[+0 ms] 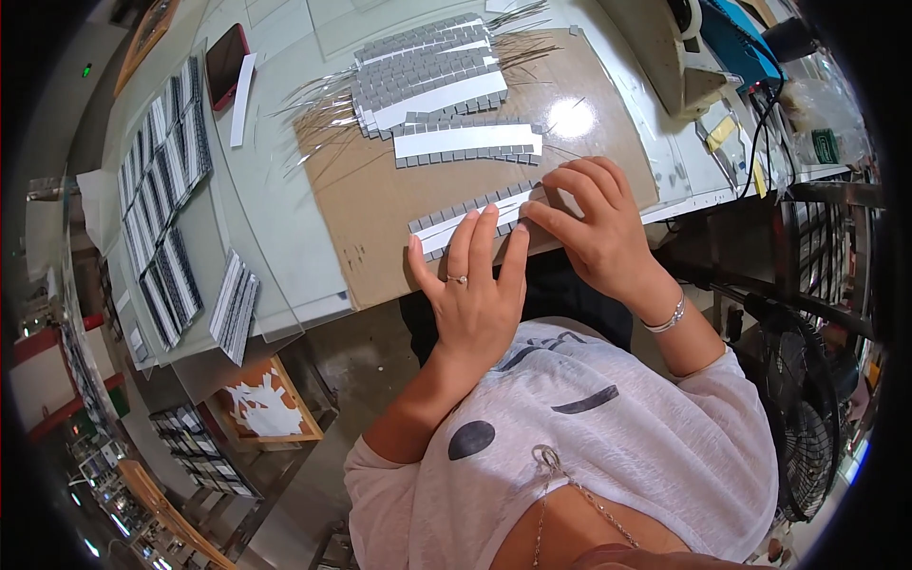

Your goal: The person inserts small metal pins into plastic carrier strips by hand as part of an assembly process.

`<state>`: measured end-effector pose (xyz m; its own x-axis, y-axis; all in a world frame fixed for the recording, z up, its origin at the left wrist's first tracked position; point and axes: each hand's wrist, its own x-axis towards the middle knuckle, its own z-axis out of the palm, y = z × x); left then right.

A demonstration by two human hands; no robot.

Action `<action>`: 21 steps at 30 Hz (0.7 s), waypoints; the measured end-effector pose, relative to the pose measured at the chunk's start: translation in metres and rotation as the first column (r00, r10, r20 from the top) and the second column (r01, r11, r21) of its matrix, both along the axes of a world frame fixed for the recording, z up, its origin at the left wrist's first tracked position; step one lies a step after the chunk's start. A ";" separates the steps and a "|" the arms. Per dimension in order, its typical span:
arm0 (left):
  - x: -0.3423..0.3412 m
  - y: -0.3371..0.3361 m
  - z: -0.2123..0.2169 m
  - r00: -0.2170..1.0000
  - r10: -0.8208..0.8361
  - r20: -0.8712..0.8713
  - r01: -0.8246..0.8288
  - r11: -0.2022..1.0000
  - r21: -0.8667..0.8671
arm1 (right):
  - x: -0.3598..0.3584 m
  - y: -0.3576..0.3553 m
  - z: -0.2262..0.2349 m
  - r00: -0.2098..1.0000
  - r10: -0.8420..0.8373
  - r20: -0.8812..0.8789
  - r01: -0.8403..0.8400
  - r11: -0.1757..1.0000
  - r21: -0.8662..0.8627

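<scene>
On a brown board (pixel 370 228) lies a white strip (pixel 439 231) edged with small grey square pieces along both long sides, close to the table's front edge. My left hand (pixel 475 275) rests on it with fingers spread and fingertips pressing its surface. At the strip's right end, my right hand (pixel 594 218) has its fingers curled, and the thumb and forefinger pinch that end. Just beyond is a similar white strip with grey squares (pixel 465 142). A stack of such grey-edged strips (pixel 432 71) lies farther back, with thin wires fanning out at both sides.
Bundles of striped black-and-white strips (pixel 166 199) lie at the left, by a red-edged phone (pixel 228 66) and a plain white strip (pixel 243 100). A machine (pixel 674 62) and a black cable stand at the back right. A black fan (pixel 803 408) is at my right.
</scene>
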<state>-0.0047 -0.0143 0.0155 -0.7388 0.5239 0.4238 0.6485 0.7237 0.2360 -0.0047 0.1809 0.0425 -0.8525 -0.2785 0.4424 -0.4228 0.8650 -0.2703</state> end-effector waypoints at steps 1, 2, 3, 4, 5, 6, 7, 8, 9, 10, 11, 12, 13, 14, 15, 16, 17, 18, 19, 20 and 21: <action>0.000 0.000 0.000 1.000 0.003 -0.001 -0.003 1.000 -0.004 | -0.001 -0.001 -0.002 1.000 0.006 -0.022 -0.006 1.000 0.021; 0.000 0.000 0.000 1.000 0.002 0.004 -0.002 1.000 0.001 | -0.001 -0.002 -0.003 1.000 0.009 -0.023 -0.009 1.000 0.018; 0.000 0.000 0.000 1.000 0.000 0.009 -0.001 1.000 0.006 | -0.002 -0.003 -0.004 0.999 0.012 -0.037 -0.011 1.000 0.026; -0.001 0.001 0.000 1.000 0.003 0.009 -0.003 1.000 0.004 | -0.004 -0.003 -0.005 0.999 0.014 -0.052 -0.012 0.999 0.034; -0.001 0.000 0.000 1.000 -0.005 0.014 0.005 1.000 0.003 | -0.004 -0.004 -0.005 0.999 0.012 -0.052 -0.011 0.999 0.034; -0.002 0.000 0.001 1.000 -0.015 0.018 0.015 1.000 0.003 | -0.004 -0.004 -0.005 0.999 0.017 -0.050 -0.015 1.000 0.025; -0.001 0.000 0.001 1.000 -0.020 0.016 0.020 1.000 0.007 | -0.004 -0.004 -0.004 0.999 0.019 -0.048 -0.019 1.000 0.018; 0.000 -0.002 0.003 1.000 -0.022 0.021 0.022 1.000 -0.019 | -0.002 -0.006 -0.002 0.999 0.014 -0.043 -0.013 1.000 0.012; -0.003 0.004 0.002 0.999 -0.033 0.018 0.034 0.999 -0.029 | -0.003 -0.004 0.001 0.999 0.000 -0.044 0.001 1.000 0.023; -0.002 0.001 0.001 1.000 -0.014 0.006 0.014 0.998 -0.054 | -0.002 -0.006 -0.002 1.000 0.012 -0.023 -0.011 0.999 0.033; -0.002 0.001 -0.001 1.000 -0.006 -0.024 0.004 0.996 -0.084 | -0.005 -0.004 0.000 0.999 0.034 -0.042 -0.033 0.999 0.023; -0.001 0.000 -0.002 1.000 0.005 -0.017 -0.007 0.994 -0.105 | -0.006 -0.004 0.000 0.997 0.061 -0.050 -0.063 0.997 -0.049; -0.001 0.000 -0.005 0.999 0.000 -0.041 -0.005 0.991 -0.132 | -0.009 0.002 0.002 0.997 0.048 -0.068 -0.053 0.996 -0.072; 0.000 -0.001 -0.002 0.999 0.005 -0.037 -0.010 0.991 -0.132 | -0.012 0.009 0.007 0.994 0.057 -0.090 -0.067 0.992 -0.106; 0.002 -0.006 -0.001 0.999 0.018 -0.029 -0.022 0.990 -0.140 | -0.016 0.022 0.017 0.986 -0.021 -0.165 0.002 0.993 -0.119; 0.002 -0.007 -0.002 0.999 0.009 -0.037 -0.014 0.989 -0.149 | -0.026 0.043 0.020 0.951 -0.134 -0.278 0.114 0.990 -0.085; 0.003 -0.008 -0.001 0.999 0.002 -0.043 -0.008 0.991 -0.131 | -0.033 0.072 0.026 0.893 -0.267 -0.362 0.247 0.964 -0.103; 0.004 -0.007 0.000 1.000 -0.004 -0.029 0.001 0.993 -0.120 | -0.037 0.100 0.036 0.810 -0.426 -0.403 0.401 0.904 -0.150; 0.004 -0.006 0.001 1.000 -0.012 -0.013 0.011 0.994 -0.111 | -0.036 0.129 0.049 0.733 -0.534 -0.421 0.564 0.823 -0.061; 0.003 -0.005 0.001 0.999 -0.036 -0.005 0.035 0.993 -0.110 | -0.034 0.155 0.056 0.691 -0.635 -0.346 0.646 0.757 -0.099; 0.003 -0.004 0.001 0.999 -0.038 -0.011 0.037 0.994 -0.106 | -0.036 0.184 0.052 0.692 -0.687 -0.223 0.682 0.723 -0.110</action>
<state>-0.0013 -0.0181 0.0161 -0.7127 0.5935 0.3739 0.6782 0.7191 0.1514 -0.0404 0.3651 0.0949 -0.6752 0.3504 0.6491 0.2336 0.9362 -0.2624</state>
